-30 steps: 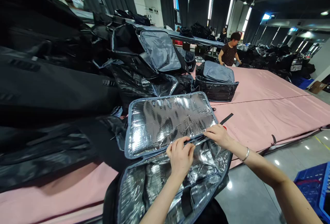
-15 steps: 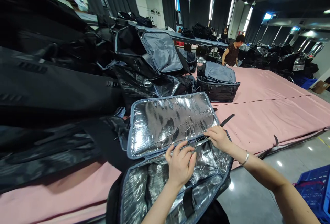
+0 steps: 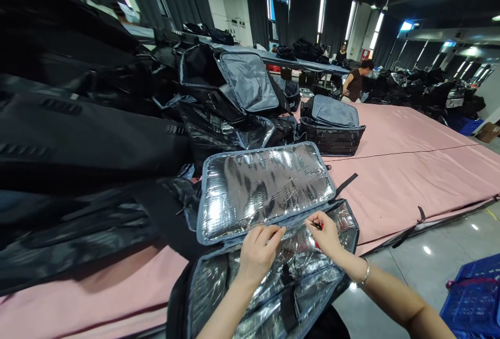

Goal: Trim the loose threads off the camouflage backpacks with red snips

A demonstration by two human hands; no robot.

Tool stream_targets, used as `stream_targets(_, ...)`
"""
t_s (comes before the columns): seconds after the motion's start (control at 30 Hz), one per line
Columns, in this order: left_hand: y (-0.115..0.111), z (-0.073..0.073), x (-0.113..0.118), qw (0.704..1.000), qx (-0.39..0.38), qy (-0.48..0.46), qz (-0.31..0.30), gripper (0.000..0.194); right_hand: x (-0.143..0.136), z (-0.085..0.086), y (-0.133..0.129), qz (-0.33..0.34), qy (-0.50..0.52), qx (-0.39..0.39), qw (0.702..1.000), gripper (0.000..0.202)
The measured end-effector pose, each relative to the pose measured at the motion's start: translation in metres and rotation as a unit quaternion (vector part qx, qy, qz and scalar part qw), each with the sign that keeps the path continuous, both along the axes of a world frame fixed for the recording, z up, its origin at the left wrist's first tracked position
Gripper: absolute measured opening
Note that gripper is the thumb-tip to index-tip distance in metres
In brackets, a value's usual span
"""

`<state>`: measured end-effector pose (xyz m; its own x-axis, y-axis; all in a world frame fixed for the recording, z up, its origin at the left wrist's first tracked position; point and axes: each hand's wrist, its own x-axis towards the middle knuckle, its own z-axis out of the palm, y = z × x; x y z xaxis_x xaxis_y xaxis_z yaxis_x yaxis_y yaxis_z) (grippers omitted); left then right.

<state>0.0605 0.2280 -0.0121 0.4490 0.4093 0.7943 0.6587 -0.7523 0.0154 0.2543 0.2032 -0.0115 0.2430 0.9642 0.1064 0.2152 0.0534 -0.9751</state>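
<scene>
An insulated cooler bag (image 3: 219,276) with silver foil lining lies open in front of me, its foil-lined lid (image 3: 269,188) folded back. My left hand (image 3: 260,255) is closed, thumb and fingers pinched together at the hinge seam; what lies between the fingertips is too small to make out. To its right, above the foil interior, my right hand (image 3: 326,235) is closed around small red-and-black thread snips (image 3: 317,225), mostly hidden by the fingers. A black strap (image 3: 289,305) hangs inside the bag.
Dark bags are piled on the left (image 3: 97,136). Beyond the lid stand another open bag (image 3: 250,81) and a dark bag with grey lid (image 3: 332,130) on the pink-covered table (image 3: 414,172). A blue crate (image 3: 472,292) sits on the floor at right. A person (image 3: 355,81) stands farther back.
My left hand has gone from spread fingers to a pinch and shifted slightly left. My right hand has come down off the seam, and red-and-black snips now show in it.
</scene>
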Motion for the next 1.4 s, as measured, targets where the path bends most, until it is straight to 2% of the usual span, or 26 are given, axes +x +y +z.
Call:
stream_targets(0.07,-0.002,-0.004,0.001,1.0,0.004,-0.013,0.001,0.02,-0.008,-0.004,0.001,-0.015,0.08,-0.033,0.996,0.025)
stream_targets(0.17,-0.005,-0.009,0.002,1.0,0.006,-0.024,-0.011,0.024,-0.017,-0.007,0.005,-0.019,0.131,-0.065,0.989,0.04)
stream_targets(0.33,-0.012,-0.006,-0.003,0.999,-0.015,-0.033,-0.026,0.03,-0.021,-0.008,0.007,-0.03,0.21,-0.084,0.974,0.045)
stream_targets(0.43,-0.018,0.001,-0.025,0.999,-0.041,-0.01,-0.003,0.03,-0.02,-0.009,0.004,-0.025,0.235,-0.084,0.968,0.046)
stream_targets(0.63,-0.037,0.006,-0.095,0.992,-0.058,-0.009,0.108,0.026,-0.021,-0.011,0.001,-0.02,0.252,-0.08,0.964,0.049)
stream_targets(0.77,-0.046,0.002,-0.11,0.981,-0.074,-0.09,0.153,0.015,-0.021,-0.011,0.0,-0.015,0.258,-0.074,0.963,0.048)
stream_targets(0.83,-0.046,0.0,-0.11,0.959,-0.144,-0.163,0.182,0.012,-0.019,-0.012,-0.001,-0.008,0.26,-0.07,0.963,0.048)
stream_targets(0.97,-0.038,0.003,-0.109,0.873,-0.361,-0.253,0.209,0.046,-0.019,-0.013,-0.001,-0.003,0.264,-0.059,0.963,0.049)
stream_targets(1.03,-0.032,0.011,-0.103,0.835,-0.428,-0.279,0.206,0.058,-0.022,-0.014,-0.003,-0.008,0.267,-0.054,0.962,0.05)
stream_targets(1.17,-0.023,0.026,-0.08,0.796,-0.452,-0.306,0.261,0.076,-0.024,-0.016,-0.008,-0.027,0.27,-0.057,0.961,0.043)
stream_targets(1.27,-0.02,0.026,-0.064,0.784,-0.439,-0.35,0.264,0.077,-0.016,-0.013,-0.014,-0.037,0.246,-0.08,0.965,0.04)
stream_targets(1.33,-0.019,0.022,-0.058,0.776,-0.432,-0.374,0.266,0.075,-0.007,-0.005,-0.019,-0.011,0.175,-0.076,0.982,0.035)
stream_targets(1.4,-0.018,0.018,-0.055,0.766,-0.427,-0.39,0.28,0.072,-0.001,0.008,-0.022,0.035,0.058,-0.039,0.997,0.027)
